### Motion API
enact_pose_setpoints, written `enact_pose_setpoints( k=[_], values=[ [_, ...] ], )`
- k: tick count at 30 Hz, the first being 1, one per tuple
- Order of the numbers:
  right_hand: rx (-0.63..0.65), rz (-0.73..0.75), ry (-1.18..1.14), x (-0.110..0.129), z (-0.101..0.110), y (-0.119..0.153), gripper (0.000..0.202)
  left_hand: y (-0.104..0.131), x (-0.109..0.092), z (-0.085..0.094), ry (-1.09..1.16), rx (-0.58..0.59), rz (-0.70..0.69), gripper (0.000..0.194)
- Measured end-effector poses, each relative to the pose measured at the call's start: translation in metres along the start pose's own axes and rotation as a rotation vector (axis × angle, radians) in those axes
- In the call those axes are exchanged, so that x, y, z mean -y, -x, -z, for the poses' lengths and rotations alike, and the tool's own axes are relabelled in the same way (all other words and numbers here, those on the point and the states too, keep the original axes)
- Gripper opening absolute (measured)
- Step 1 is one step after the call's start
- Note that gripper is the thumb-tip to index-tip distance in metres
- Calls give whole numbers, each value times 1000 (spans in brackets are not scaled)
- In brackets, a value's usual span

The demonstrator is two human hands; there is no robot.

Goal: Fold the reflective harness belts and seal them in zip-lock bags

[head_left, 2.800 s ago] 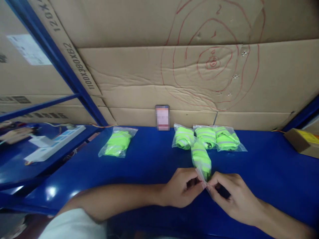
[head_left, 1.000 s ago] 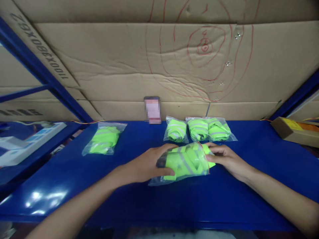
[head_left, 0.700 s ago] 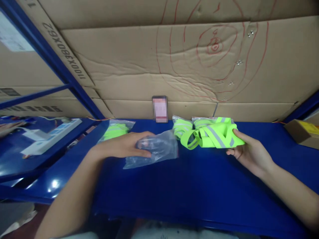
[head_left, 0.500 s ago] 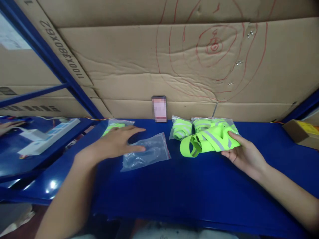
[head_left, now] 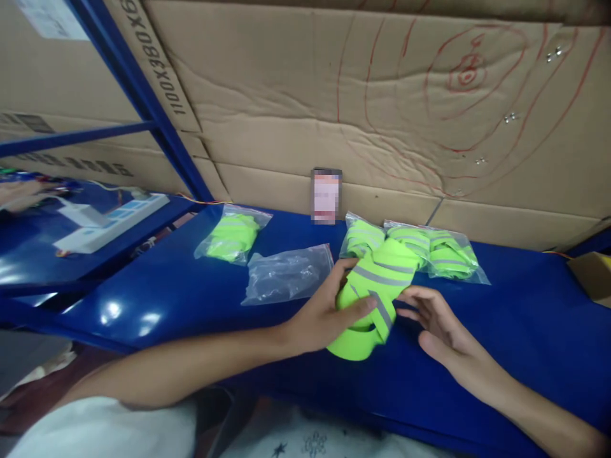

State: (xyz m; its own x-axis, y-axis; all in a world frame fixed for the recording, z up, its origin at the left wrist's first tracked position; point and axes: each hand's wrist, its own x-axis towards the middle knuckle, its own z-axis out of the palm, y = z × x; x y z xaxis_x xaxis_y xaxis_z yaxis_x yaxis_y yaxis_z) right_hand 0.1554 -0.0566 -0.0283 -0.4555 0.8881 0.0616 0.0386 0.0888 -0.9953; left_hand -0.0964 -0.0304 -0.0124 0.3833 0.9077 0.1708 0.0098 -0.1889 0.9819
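Observation:
My left hand (head_left: pixel 329 312) grips a folded neon-yellow reflective strap bundle (head_left: pixel 377 273) with grey stripes, thumb on top, above the blue table. A loop of the strap hangs at its lower end. My right hand (head_left: pixel 443 331) is beside the bundle's right side, fingers apart and curved, its fingertips near the edge. An empty-looking clear zip bag (head_left: pixel 289 277) lies flat left of the bundle. Behind the bundle, bagged yellow straps lie in a row: one on the left (head_left: pixel 363 236), one in the middle (head_left: pixel 409 236), one on the right (head_left: pixel 451 256).
Another bagged strap (head_left: pixel 233 236) lies at the left of the blue table (head_left: pixel 191 299). A phone-like device (head_left: pixel 326 196) leans on the cardboard wall (head_left: pixel 267 140). A white power strip (head_left: pixel 114 222) is on the far-left surface, near another person's hand (head_left: pixel 21 194). A carton (head_left: pixel 592 277) stands far right.
The strap bundle has moved left and nearer, passing from my right hand to my left. My left hand has come rightward over the table, and my right hand has let go. The view has shifted.

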Motion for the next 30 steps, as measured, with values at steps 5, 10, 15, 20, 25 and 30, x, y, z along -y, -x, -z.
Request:
enact_pose_setpoints(
  k=[5, 10, 15, 20, 25, 30],
  values=[
    [-9, -114, -230, 4, -17, -10, 75, -5, 2, -2, 335, 206, 214, 55],
    [-86, -186, -275, 10, -8, -19, 55, -10, 5, 3, 302, 254, 285, 67],
    [-57, -176, -274, 9, 7, -22, 47, -17, 1, 14, 318, 319, 387, 79],
    [7, -160, -263, 13, 10, -20, 41, -18, 5, 15, 475, 451, 399, 88],
    [-61, -111, -193, 8, -3, -17, 45, -16, 11, 12, 480, 409, 389, 90],
    [-9, -109, -208, 3, -17, -11, 63, -11, 10, 5, 458, 420, 304, 93]
  ],
)
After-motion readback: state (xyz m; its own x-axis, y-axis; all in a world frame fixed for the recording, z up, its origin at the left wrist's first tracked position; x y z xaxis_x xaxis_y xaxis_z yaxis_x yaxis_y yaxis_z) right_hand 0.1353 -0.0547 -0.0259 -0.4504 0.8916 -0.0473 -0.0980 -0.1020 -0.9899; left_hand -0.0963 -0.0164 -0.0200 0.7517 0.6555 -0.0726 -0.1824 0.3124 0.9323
